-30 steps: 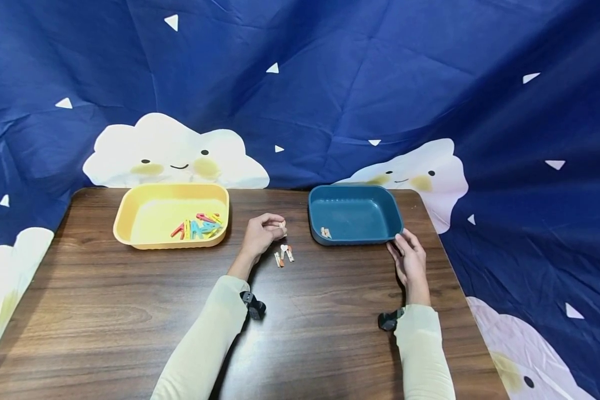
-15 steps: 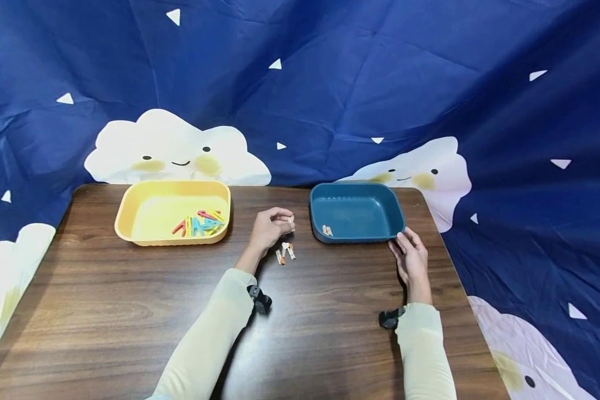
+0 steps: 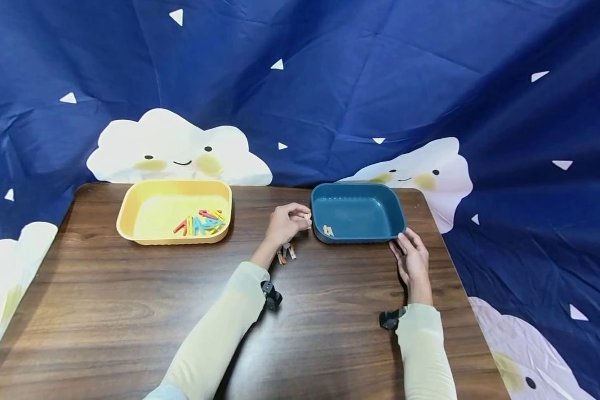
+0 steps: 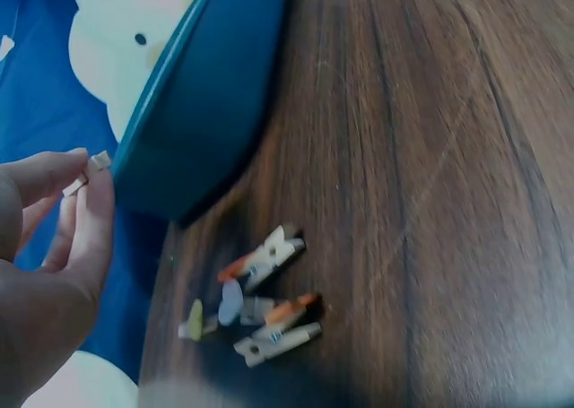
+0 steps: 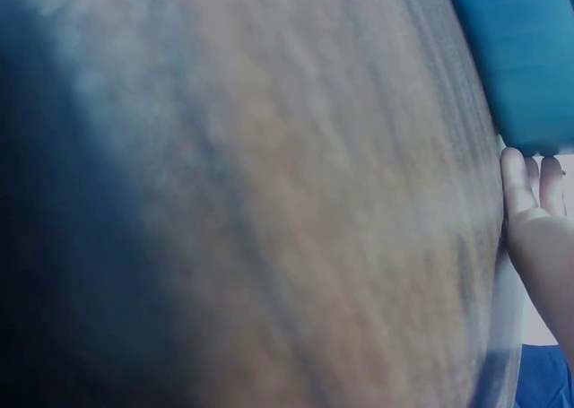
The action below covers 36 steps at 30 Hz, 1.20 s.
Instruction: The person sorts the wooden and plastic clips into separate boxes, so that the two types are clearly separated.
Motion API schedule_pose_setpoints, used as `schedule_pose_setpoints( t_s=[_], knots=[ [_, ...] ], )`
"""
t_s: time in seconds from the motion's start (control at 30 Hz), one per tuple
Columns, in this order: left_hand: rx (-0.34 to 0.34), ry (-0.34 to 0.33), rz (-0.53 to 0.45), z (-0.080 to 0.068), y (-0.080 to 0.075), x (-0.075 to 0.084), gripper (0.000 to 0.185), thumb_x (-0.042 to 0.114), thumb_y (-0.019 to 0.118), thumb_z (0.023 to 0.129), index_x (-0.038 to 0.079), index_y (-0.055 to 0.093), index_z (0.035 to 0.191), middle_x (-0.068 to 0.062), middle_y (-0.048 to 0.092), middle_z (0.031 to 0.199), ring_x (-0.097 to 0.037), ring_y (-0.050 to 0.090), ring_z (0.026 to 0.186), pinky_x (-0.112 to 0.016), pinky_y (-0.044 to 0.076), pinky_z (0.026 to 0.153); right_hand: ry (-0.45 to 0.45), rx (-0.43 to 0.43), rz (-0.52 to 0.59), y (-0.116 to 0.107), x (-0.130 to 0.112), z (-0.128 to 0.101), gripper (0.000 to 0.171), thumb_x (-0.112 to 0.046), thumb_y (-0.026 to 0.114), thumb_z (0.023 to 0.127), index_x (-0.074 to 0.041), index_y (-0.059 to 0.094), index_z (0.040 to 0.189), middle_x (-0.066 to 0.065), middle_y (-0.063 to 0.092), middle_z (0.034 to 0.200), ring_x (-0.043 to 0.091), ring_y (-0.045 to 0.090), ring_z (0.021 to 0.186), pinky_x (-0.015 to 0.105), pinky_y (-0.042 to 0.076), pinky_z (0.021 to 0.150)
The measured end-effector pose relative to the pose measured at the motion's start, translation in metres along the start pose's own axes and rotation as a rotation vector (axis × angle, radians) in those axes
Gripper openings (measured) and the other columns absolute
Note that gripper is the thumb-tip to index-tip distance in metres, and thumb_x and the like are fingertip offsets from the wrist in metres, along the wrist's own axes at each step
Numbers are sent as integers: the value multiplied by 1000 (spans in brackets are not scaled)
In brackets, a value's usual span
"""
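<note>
My left hand (image 3: 286, 223) pinches a small pale wooden clothespin (image 3: 307, 218) between thumb and fingertips, just left of the blue tray's (image 3: 397, 214) near-left corner. The same clothespin (image 4: 88, 172) shows in the left wrist view beside the blue tray (image 4: 202, 94). A few small clothespins (image 3: 285, 253) lie on the wooden table (image 3: 105, 311) under that wrist, also seen as clothespins (image 4: 262, 293) from the wrist. One pale clip (image 3: 327, 230) lies inside the blue tray. My right hand (image 3: 410, 258) rests on the table with straight fingers touching the tray's near-right corner (image 5: 529, 76).
A yellow tray (image 3: 130, 211) with several coloured clips (image 3: 200, 223) stands at the back left. A blue cloth with cloud faces (image 3: 180, 150) hangs behind and around the table. The table's right edge (image 3: 460, 289) runs close to my right arm.
My left hand has carried the pale clothespin rightward from above the loose clips to the blue tray's left rim. The right hand has stayed at the tray corner.
</note>
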<state>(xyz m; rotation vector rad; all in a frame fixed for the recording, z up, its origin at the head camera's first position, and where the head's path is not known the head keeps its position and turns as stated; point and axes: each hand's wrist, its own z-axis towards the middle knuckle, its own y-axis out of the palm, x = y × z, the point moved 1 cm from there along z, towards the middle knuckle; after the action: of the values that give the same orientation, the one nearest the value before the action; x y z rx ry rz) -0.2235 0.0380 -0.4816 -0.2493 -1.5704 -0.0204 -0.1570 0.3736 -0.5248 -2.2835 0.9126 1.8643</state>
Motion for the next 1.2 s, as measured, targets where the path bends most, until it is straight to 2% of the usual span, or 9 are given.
schedule_pose_setpoints(
  t_s=[0.23,0.4,0.63,0.8,0.93,1.07,1.2],
  knots=[
    [-36,17,24,4,14,6,23,-3,81,81,2,76,103,-9,74,92,-15,70,81,-23,57,71,-8,-7,9,-3,1,2,31,-9,64,100,-9,60,131,2,55,122,17,56,116,37,46,107],
    [-36,0,34,3,22,6,23,-2,80,81,2,77,102,-8,73,91,-14,69,80,-23,56,71,-4,-8,2,-3,2,3,34,-9,63,101,-6,57,134,4,52,122,20,54,117,37,46,108],
    [-18,-5,103,5,31,9,22,1,81,80,5,77,101,-5,72,89,-14,70,80,-24,55,73,0,0,0,-2,1,2,35,-9,62,101,-5,55,135,6,52,124,21,54,119,39,43,110],
    [-11,8,167,5,34,11,20,4,82,81,6,77,100,-4,71,88,-15,69,80,-25,55,74,-5,6,1,-1,1,0,39,-9,62,101,-4,53,139,7,51,127,24,51,126,41,41,112],
    [-45,24,218,5,35,11,20,5,82,83,5,76,102,-7,72,93,-16,70,82,-26,55,76,-5,-3,1,-2,1,0,41,-9,63,101,-2,51,140,8,50,128,25,49,127,41,40,113],
    [-82,34,217,3,34,9,22,4,79,84,2,75,106,-14,73,101,-19,71,85,-27,55,77,-10,-4,0,-3,2,1,39,-9,63,101,-3,53,138,7,51,125,23,52,124,41,41,112],
    [-91,43,171,3,31,4,21,2,77,85,0,74,105,-17,72,102,-18,70,83,-25,55,74,-17,-5,0,-3,2,1,38,-9,64,100,-4,54,137,6,51,124,24,52,123,41,40,112]
  ],
)
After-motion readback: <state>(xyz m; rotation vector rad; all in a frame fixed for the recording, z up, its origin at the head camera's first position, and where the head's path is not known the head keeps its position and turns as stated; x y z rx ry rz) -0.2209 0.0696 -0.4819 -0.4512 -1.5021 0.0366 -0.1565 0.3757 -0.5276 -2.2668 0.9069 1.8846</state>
